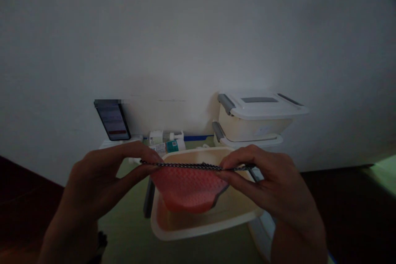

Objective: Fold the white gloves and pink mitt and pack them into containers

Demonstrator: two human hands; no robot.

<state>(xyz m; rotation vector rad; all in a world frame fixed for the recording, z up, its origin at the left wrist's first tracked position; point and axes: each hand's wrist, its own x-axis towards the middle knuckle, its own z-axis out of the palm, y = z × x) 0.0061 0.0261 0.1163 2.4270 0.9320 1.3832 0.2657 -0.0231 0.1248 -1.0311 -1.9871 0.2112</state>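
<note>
My left hand (102, 177) and my right hand (272, 185) hold a braided black-and-white cord (185, 166) stretched level between them, thumb and forefinger pinched at either end. Below the cord hangs a pink textured piece (188, 189), like fabric, with a rounded lower edge and a dark border at its right. I cannot tell exactly what kind of article it is. It is above an open cream plastic bin (204, 231) and hides part of the inside. A bit of cord sticks out past each hand's fingertips.
Behind the bin, two bottles (173, 145) lie against the wall. A phone (113, 121) leans upright at the left. Lidded white storage boxes with grey latches (260, 123) are stacked at the back right. The green tabletop (126, 231) extends below.
</note>
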